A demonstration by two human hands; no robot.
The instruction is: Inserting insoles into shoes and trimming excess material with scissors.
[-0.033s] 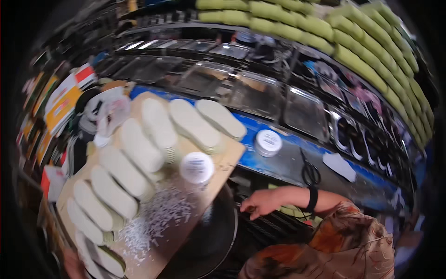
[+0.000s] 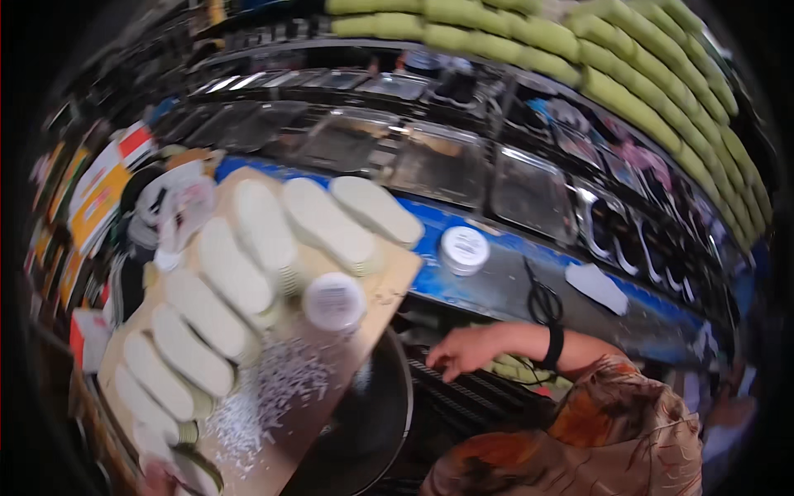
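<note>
Stacks of cream shoe insoles (image 2: 266, 231) stand in an arc along the far and left sides of a wooden board (image 2: 395, 277). My left hand (image 2: 157, 478), smeared and partly cut off, is at the nearest insole stack (image 2: 197, 473) in the lower left; its fingers cannot be made out. Small white bits (image 2: 273, 384) lie spread on the board beside a round tub with a white lid (image 2: 334, 302). Past the board's right edge hovers my right hand (image 2: 463, 351), a black band on its wrist. Its fingers are loosely bent and apart, with nothing seen in them.
On the blue and grey bench (image 2: 496, 285) are a second white-lidded tub (image 2: 465, 250), black scissors (image 2: 544, 302) and a white insole-shaped piece (image 2: 597, 288). A dark round basin (image 2: 372, 422) sits below the board. Racks of trays (image 2: 438, 165) and green bundles (image 2: 628, 103) rise behind.
The whole view has shifted, so the board and bench sit slightly farther left. My left hand has come closer to the nearest insole stack. My right hand stays in much the same pose.
</note>
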